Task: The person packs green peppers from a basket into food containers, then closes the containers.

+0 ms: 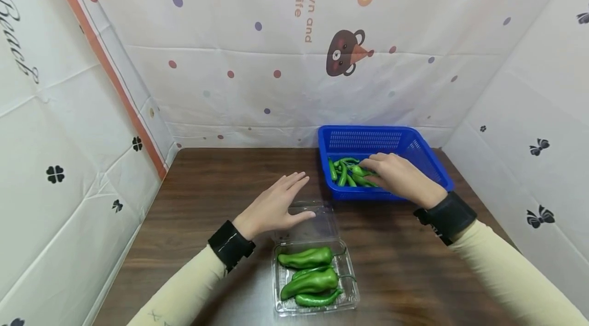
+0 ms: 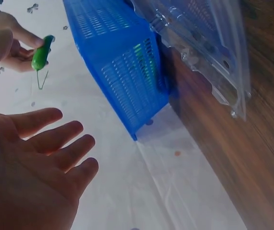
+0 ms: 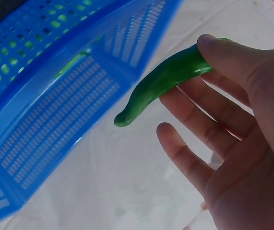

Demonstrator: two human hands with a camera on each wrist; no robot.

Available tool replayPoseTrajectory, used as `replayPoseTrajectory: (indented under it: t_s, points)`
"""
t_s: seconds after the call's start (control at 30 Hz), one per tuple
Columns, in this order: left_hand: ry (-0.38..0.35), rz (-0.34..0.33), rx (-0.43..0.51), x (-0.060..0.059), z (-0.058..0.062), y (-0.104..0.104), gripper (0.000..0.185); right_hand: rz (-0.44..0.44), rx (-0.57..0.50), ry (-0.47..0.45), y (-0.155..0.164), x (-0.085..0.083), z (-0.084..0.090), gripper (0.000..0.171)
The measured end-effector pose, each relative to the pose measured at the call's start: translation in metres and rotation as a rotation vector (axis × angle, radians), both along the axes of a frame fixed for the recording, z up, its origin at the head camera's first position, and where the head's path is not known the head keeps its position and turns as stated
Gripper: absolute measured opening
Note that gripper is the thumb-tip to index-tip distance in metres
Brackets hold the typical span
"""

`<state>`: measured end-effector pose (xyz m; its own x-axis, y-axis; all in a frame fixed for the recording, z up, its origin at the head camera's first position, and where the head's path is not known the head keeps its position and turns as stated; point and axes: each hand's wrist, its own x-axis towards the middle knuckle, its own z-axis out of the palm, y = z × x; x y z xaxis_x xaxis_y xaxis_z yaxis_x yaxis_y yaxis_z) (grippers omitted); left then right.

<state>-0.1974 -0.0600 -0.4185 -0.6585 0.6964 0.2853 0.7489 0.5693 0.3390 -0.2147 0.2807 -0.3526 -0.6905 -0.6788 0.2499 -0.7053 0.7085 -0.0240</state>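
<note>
Between thumb and fingers, my right hand (image 1: pixel 398 175) pinches a curved green chili pepper (image 3: pixel 168 79) by one end. The head view has this hand over the near side of a blue basket (image 1: pixel 391 193), where several green peppers (image 1: pixel 342 172) lie at the left end. My left hand (image 1: pixel 276 206) is held with fingers extended and nothing in it, above the raised lid (image 1: pixel 317 224) of a clear plastic clamshell box. Several larger green peppers (image 1: pixel 308 282) lie side by side in the box's tray (image 1: pixel 352 293).
Everything stands on a dark wooden table (image 1: pixel 198 183). Printed white cloth (image 1: pixel 244 91) hangs behind it and along both sides. The basket is at the back right, close to the rear cloth; the box is at the front middle.
</note>
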Motion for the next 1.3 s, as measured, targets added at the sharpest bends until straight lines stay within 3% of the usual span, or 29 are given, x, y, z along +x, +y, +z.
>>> replayPoseTrajectory:
  t_s: [0.63, 1.07, 1.3]
  points:
    - [-0.090, -0.054, -0.001, 0.034, -0.004, -0.038, 0.099, 0.153, -0.045, 0.141, -0.035, 0.046, 0.002, 0.039]
    - [-0.085, -0.077, 0.000, 0.058, -0.008, -0.048, 0.105, 0.242, -0.079, 0.125, -0.056, 0.067, -0.007, 0.036]
    - [-0.156, -0.070, -0.001, 0.070, -0.014, -0.052, 0.105, 0.259, -0.086, 0.124, -0.064, 0.074, -0.011, 0.040]
